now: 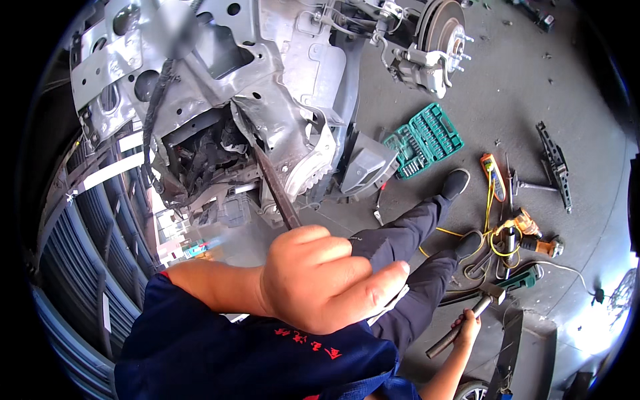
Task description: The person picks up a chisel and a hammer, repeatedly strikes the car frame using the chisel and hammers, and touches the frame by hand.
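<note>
My left hand [327,280] is closed in a fist around a long, dark steel bar [275,187]. The bar slants up and away, and its far end goes into a torn, crumpled opening [210,150] in the grey vehicle body [193,87]. What the tip touches inside cannot be made out. Low at the right, my right hand [469,327] grips a hammer [481,305] by its handle. The hammer's head points up and away, well apart from the bar.
A brake disc [437,27] juts from the body's far right. On the floor lie a green socket set case [437,133], an orange-handled tool [493,177], yellow cord, an orange power tool [527,223] and a black metal stand [555,167]. My feet stand nearby.
</note>
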A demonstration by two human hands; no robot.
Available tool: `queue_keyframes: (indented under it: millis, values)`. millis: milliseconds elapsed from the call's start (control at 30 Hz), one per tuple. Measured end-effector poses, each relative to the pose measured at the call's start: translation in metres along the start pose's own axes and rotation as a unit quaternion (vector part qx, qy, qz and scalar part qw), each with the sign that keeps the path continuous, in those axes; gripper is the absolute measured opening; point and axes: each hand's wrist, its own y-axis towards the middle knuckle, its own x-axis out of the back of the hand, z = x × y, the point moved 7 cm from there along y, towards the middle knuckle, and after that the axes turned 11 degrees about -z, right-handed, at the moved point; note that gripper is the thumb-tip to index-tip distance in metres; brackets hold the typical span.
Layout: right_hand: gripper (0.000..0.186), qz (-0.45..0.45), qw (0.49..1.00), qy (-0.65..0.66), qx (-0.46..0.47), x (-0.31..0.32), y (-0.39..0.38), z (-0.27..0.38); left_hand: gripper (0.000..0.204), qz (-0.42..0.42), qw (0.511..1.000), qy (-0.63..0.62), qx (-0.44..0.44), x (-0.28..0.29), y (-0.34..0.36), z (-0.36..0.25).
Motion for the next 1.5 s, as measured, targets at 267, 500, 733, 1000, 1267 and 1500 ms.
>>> queue_keyframes:
  millis: [267, 500, 733, 1000, 1267, 1500]
  values:
    - [0.009, -0.032, 0.999, 0.010, -0.035, 0.019, -0.006, -0.005, 0.050, -0.094, 0.995, 0.014, 0.034, -0.005, 0.003, 0.038]
    - [0.010, -0.003, 0.999, 0.036, 0.000, 0.007, -0.014, 0.024, 0.042, -0.174, 0.985, -0.006, 0.020, 0.011, 0.010, 0.047]
    - [0.015, 0.095, 0.975, 0.116, 0.163, -0.042, -0.114, 0.113, 0.033, -0.131, 0.986, -0.053, 0.084, 0.013, -0.008, 0.072]
    - [0.024, 0.387, 0.849, 0.140, 0.330, -0.134, -0.320, 0.171, 0.034, -0.167, 0.984, 0.038, 0.056, 0.004, -0.023, 0.073]
    - [0.016, 0.465, 0.819, 0.069, 0.329, -0.188, -0.387, 0.181, 0.035, -0.124, 0.985, 0.073, 0.091, -0.010, -0.033, 0.079]
    - [0.019, 0.416, 0.794, 0.318, 0.308, -0.151, -0.384, 0.183, 0.032, -0.162, 0.978, 0.053, 0.119, -0.002, -0.025, 0.090]
